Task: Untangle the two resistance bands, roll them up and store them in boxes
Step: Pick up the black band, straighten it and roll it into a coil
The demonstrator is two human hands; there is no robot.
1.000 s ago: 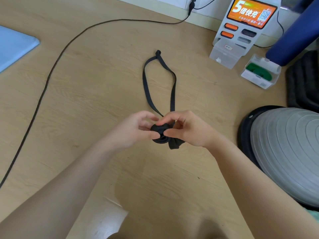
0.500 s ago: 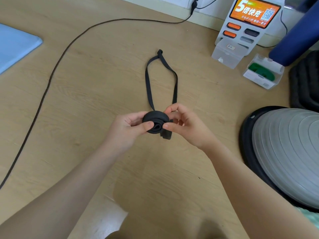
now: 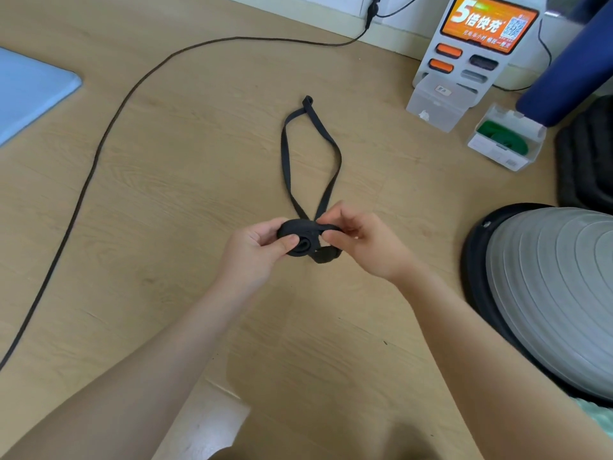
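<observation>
A black resistance band (image 3: 300, 239) is partly wound into a tight roll held just above the wooden floor. Its unrolled part stretches away from me as a long loop that lies flat and ends in a twist far ahead. My left hand (image 3: 255, 252) pinches the roll from the left, thumb on its face. My right hand (image 3: 360, 242) grips the roll's right side and the strap leaving it. A green band (image 3: 502, 137) lies rolled inside an open clear box (image 3: 497, 154) at the right. A second clear box (image 3: 434, 106) stands behind it, closed.
A grey balance dome (image 3: 547, 293) with a black rim fills the right side. A white charging station (image 3: 477, 38) with an orange screen stands at the wall, a dark blue roll (image 3: 570, 78) beside it. A black cable (image 3: 99, 154) curves across the floor; a light blue mat (image 3: 26, 91) lies far left.
Both hands have shifted a little away from me with the roll. The roll has turned and grown, and the loose loop on the floor is shorter.
</observation>
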